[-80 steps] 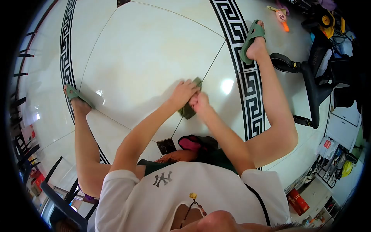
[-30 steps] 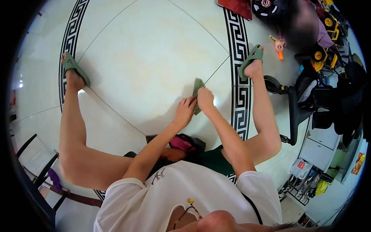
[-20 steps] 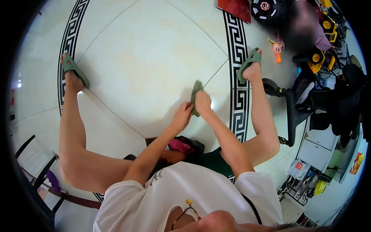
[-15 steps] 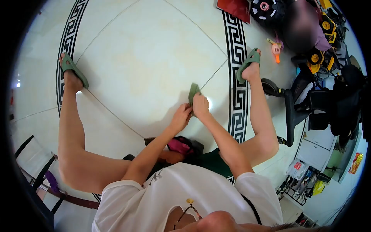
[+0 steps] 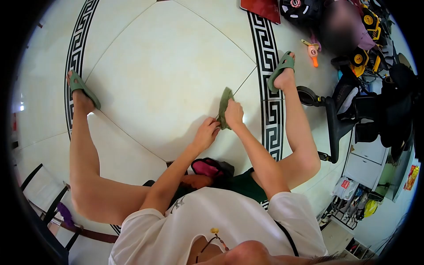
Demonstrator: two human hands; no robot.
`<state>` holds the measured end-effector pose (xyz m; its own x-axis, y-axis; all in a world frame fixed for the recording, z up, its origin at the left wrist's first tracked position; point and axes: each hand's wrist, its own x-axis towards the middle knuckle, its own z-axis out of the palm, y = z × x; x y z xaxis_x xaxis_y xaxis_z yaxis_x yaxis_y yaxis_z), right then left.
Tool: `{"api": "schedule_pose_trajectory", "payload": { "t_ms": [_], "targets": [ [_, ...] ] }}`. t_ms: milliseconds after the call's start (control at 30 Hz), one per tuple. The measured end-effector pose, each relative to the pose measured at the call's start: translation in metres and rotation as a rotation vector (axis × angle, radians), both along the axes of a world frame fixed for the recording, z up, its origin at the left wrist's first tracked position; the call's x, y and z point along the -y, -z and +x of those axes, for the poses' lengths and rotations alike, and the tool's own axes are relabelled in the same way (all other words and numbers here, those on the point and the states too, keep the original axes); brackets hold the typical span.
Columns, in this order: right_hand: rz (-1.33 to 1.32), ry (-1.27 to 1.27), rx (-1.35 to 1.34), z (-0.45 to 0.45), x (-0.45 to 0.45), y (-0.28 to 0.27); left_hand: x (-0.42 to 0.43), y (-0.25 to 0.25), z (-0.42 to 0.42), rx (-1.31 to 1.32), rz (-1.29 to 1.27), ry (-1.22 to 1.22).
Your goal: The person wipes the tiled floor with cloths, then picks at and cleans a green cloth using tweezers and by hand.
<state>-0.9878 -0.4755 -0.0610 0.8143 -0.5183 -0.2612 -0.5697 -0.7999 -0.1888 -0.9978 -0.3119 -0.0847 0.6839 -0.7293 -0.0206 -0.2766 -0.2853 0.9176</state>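
Over the pale tile floor [image 5: 163, 66], between widely parted legs [image 5: 86, 145], grips the green cloth [image 5: 224, 102] by its right edge with the right hand [image 5: 234, 114], curled tight and hiding part of it. Touches the near end with bent fingers of the left hand [image 5: 206, 134]; cannot tell whether pinching it. Just behind the hands, near the dark shorts [image 5: 243, 183], a pink-and-black bundle [image 5: 207, 167]. Hemming the floor on either side, green slippers [image 5: 85, 90] at the patterned border [image 5: 272, 128]. Beyond the right leg, a black scooter [image 5: 332, 128], a small orange toy [image 5: 313, 53], yellow toy vehicles [image 5: 368, 20] and, partly blurred, another person [image 5: 344, 28]. To the left, a chair [image 5: 32, 177] bearing something purple [image 5: 65, 214].
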Motion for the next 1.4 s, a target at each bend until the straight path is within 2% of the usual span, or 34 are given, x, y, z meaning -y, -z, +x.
{"api": "schedule_pose_trajectory", "payload": {
  "t_ms": [100,267,500,700,767,800,900,1000,1067,1167,1267,1400],
  "targets": [
    [0.030,-0.024,-0.055,-0.004,0.005,-0.006,0.013,-0.007,0.005,0.060,-0.126,-0.166],
    [0.110,0.004,0.193,-0.006,0.045,0.009,0.054,-0.007,0.050,0.247,-0.131,-0.133],
    [0.435,0.396,0.401,-0.045,0.054,0.008,0.117,0.009,0.087,0.384,-0.002,-0.015],
    [0.322,0.355,0.516,-0.043,0.053,-0.002,0.118,0.020,0.084,0.334,-0.009,0.016],
    [0.239,0.282,0.644,-0.043,0.057,0.011,0.114,0.016,0.077,0.105,0.057,-0.005],
    [0.242,0.276,0.631,-0.043,0.056,0.009,0.113,0.013,0.074,-0.012,0.091,-0.016],
    [0.254,0.252,0.594,-0.042,0.052,0.008,0.116,0.007,0.073,0.078,0.035,-0.159],
    [0.320,0.246,0.524,-0.039,0.047,0.007,0.118,-0.003,0.079,0.294,0.190,-0.155],
    [0.424,0.278,0.427,-0.036,0.042,-0.001,0.116,-0.001,0.081,0.223,0.151,-0.139],
    [0.375,0.165,0.476,-0.030,0.039,0.005,0.112,0.007,0.082,0.218,0.092,-0.108],
    [0.374,0.190,0.500,-0.021,0.041,0.019,0.109,0.015,0.085,0.229,0.019,-0.074],
    [0.800,0.583,0.362,-0.008,0.036,-0.006,0.106,0.017,0.088,0.222,-0.044,-0.039]
  ]
}}
